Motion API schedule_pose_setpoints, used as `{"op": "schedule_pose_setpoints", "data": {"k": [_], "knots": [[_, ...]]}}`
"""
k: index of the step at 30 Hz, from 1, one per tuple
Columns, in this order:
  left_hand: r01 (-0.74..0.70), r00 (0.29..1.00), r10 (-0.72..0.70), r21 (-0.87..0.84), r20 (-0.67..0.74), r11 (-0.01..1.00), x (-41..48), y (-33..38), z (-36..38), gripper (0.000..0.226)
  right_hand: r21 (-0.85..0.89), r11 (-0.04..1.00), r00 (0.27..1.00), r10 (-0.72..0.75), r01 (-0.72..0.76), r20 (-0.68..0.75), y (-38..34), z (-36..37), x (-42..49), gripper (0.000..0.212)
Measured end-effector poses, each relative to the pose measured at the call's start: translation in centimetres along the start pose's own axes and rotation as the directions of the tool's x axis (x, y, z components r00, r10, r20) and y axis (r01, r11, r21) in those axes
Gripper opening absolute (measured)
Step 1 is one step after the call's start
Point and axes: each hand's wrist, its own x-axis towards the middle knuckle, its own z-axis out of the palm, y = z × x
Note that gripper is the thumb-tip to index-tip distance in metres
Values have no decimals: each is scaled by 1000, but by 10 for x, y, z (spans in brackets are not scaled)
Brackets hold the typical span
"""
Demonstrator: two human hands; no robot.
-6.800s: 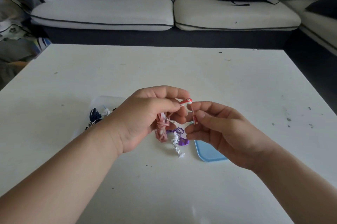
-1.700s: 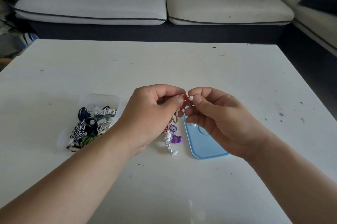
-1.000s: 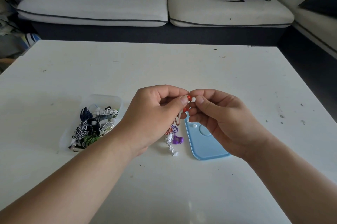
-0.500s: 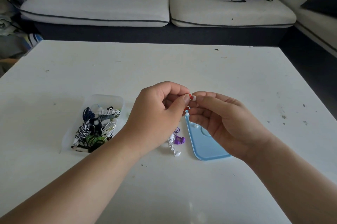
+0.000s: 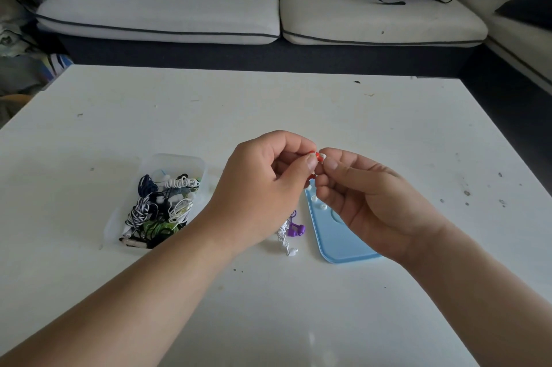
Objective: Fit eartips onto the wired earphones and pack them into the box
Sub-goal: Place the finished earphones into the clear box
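left hand [image 5: 263, 187] pinches the red earbud [image 5: 312, 153] between thumb and forefinger. right hand [image 5: 373, 202] pinches a white eartip [image 5: 323, 155] against it, over the lid [image 5: 343, 242], right of the box [image 5: 174, 158].

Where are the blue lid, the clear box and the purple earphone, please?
blue lid [image 5: 337, 242]: head view, bare near end of its surface.
clear box [image 5: 174, 158]: head view, its far rim.
purple earphone [image 5: 295, 230]: head view, its body.
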Motion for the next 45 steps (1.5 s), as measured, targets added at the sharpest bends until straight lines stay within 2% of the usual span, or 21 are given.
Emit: {"op": "schedule_pose_setpoints", "data": {"k": [7, 13, 21, 27, 32, 37, 41, 45], "knots": [[46, 999, -45, -30, 12, 999, 0, 2, -1, 12, -72, 997, 1000, -24, 25, 14, -1, -3, 0, 28], [66, 997, -63, -52, 44, 996, 0, 2, -4, 12, -87, 995, 999, -43, 45, 26, -1, -3, 0, 22], [55, 997, -52, -52, 57, 997, 0, 0, -4, 13, -116, 992, 998, -50, 53, 28, 0, -4, 1, 30], [69, 997, -66, -83, 40, 994, -3, 0, 0, 9, -168, 982, 996, -84, 85, 13, 1, -3, 0, 26], [64, 997, -61, -91, 36, 994, -5, 1, 2, 8, -275, 951, 990, -142, 139, 10, -1, -5, 0, 21], [89, 994, -81, -101, 79, 991, -5, 3, -1, 13, -398, 889, 972, -231, 227, 39, -5, -7, -2, 24], [47, 994, -44, -34, 99, 998, -7, 5, -2, 16, -331, 925, 982, -184, 185, 35, -4, -6, -3, 18], [-22, 999, 20, 39, 42, 999, -9, 3, 2, 14, -274, 949, 987, -159, 156, 10, -2, -1, -5, 19]]}}
